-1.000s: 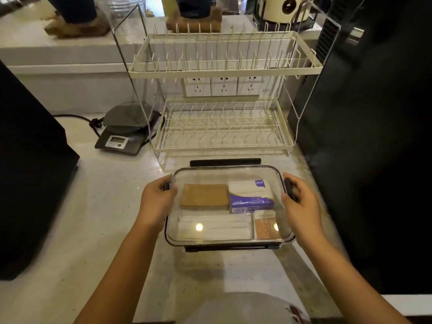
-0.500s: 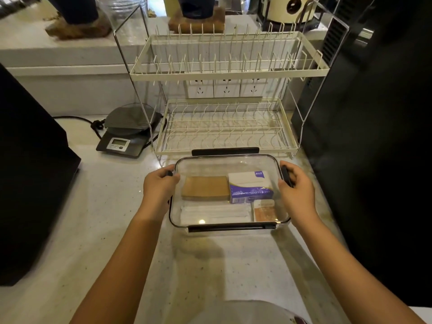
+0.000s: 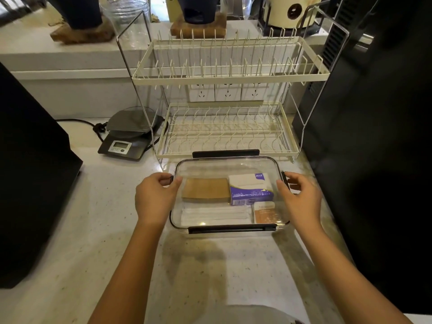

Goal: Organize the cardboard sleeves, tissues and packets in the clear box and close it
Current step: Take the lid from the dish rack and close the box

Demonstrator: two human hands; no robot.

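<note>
The clear box (image 3: pixel 224 163) stands on the counter with its transparent lid on and black latches along its edges. Inside, brown cardboard sleeves (image 3: pixel 205 190) lie at the back left. A purple-and-white tissue pack (image 3: pixel 251 191) sits at the back right. White packets (image 3: pixel 215 215) lie along the front, with a small orange packet (image 3: pixel 265 213) at the front right. My left hand (image 3: pixel 155 197) grips the box's left side at the latch. My right hand (image 3: pixel 301 197) curls round the right side latch.
A white two-tier dish rack (image 3: pixel 224 132) stands directly behind the box. A digital scale (image 3: pixel 127 139) with its cable sits at the back left. Black appliances flank the counter on the left (image 3: pixel 28 171) and on the right (image 3: pixel 374 136).
Both hands have slid the closed box away from me, up to the foot of the dish rack. My fingers have loosened a little at the side latches.
</note>
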